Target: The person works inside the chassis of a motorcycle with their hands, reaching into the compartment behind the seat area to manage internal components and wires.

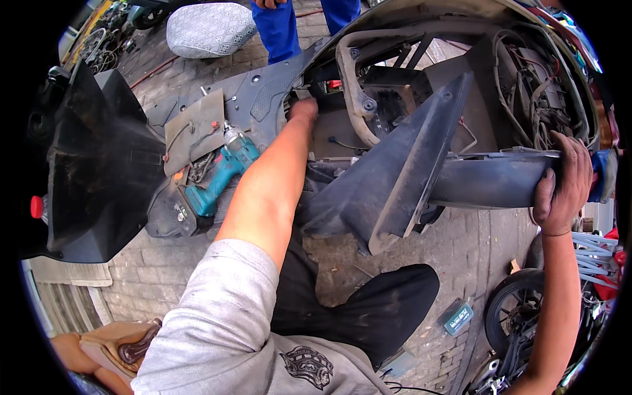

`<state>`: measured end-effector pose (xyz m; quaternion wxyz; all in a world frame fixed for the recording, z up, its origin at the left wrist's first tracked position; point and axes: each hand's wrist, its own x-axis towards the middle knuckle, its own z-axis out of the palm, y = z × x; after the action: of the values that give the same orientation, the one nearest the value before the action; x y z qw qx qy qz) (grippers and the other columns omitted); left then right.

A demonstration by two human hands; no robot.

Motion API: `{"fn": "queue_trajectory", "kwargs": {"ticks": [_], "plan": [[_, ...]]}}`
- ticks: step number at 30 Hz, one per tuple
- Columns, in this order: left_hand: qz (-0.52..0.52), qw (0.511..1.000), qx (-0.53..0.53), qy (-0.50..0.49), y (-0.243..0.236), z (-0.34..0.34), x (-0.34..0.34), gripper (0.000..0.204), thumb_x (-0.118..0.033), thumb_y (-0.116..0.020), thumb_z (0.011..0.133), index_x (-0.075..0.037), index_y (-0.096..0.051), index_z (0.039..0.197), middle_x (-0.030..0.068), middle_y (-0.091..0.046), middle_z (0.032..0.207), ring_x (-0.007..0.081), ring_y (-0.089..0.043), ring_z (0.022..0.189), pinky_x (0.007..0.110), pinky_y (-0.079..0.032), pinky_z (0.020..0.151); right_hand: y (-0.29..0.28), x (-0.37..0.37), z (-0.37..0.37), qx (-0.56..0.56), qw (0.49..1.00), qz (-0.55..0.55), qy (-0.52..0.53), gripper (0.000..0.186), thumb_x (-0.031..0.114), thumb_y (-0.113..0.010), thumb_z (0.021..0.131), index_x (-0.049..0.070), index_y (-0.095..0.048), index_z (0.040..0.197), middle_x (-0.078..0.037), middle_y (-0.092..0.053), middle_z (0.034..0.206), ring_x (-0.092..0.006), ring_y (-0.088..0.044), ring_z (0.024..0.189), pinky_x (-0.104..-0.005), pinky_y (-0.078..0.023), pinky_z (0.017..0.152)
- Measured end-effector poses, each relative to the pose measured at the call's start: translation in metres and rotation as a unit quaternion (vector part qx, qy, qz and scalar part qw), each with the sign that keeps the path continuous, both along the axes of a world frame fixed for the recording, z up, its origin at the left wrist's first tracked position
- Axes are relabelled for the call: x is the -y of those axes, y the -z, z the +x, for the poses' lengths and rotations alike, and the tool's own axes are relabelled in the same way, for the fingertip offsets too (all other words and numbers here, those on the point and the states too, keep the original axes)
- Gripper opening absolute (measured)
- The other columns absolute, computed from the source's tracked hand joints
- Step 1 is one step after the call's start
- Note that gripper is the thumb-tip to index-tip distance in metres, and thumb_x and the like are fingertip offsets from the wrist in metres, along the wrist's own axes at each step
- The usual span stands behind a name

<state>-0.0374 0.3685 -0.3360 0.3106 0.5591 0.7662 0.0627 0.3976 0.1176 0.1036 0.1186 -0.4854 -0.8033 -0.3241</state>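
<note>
My left hand reaches into an opening at the edge of the scooter's grey floorboard, its fingers mostly hidden. At the right, my right hand grips the end of a long dark plastic panel. A triangular dark fairing piece lies across the middle. Left of my forearm, a teal cordless driver rests on the floorboard beside a grey plate. Above right sit the open body frame and wiring.
A person in blue trousers stands beyond, near a patterned grey seat. A large black front shield is at the left. On the brick paving are a small teal box and a motorcycle wheel.
</note>
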Motion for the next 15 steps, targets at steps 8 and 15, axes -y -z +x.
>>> {"fn": "queue_trajectory", "kwargs": {"ticks": [8,15], "plan": [[-0.025,0.985,-0.135,0.107,0.003,-0.002,-0.005,0.038,-0.018,-0.047,0.103,-0.005,-0.072,0.129,0.0193,-0.067,0.140,0.0365,-0.067,0.126,0.048,-0.054,0.105,-0.002,-0.001,-0.001,0.015,1.000,-0.001,-0.003,0.056,0.030,-0.049,0.085,0.000,-0.065,0.130,-0.021,-0.067,0.122,-0.0412,-0.060,0.122,-0.0498,-0.039,0.116],[-0.062,0.973,-0.167,0.144,0.036,-0.015,-0.025,0.038,-0.021,-0.048,0.104,-0.009,-0.071,0.132,0.0133,-0.066,0.143,0.0322,-0.064,0.130,0.048,-0.053,0.105,-0.003,-0.002,-0.005,0.006,1.000,-0.008,-0.004,0.055,0.031,-0.049,0.086,-0.001,-0.065,0.128,-0.022,-0.066,0.119,-0.0419,-0.060,0.121,-0.0504,-0.040,0.115]]}}
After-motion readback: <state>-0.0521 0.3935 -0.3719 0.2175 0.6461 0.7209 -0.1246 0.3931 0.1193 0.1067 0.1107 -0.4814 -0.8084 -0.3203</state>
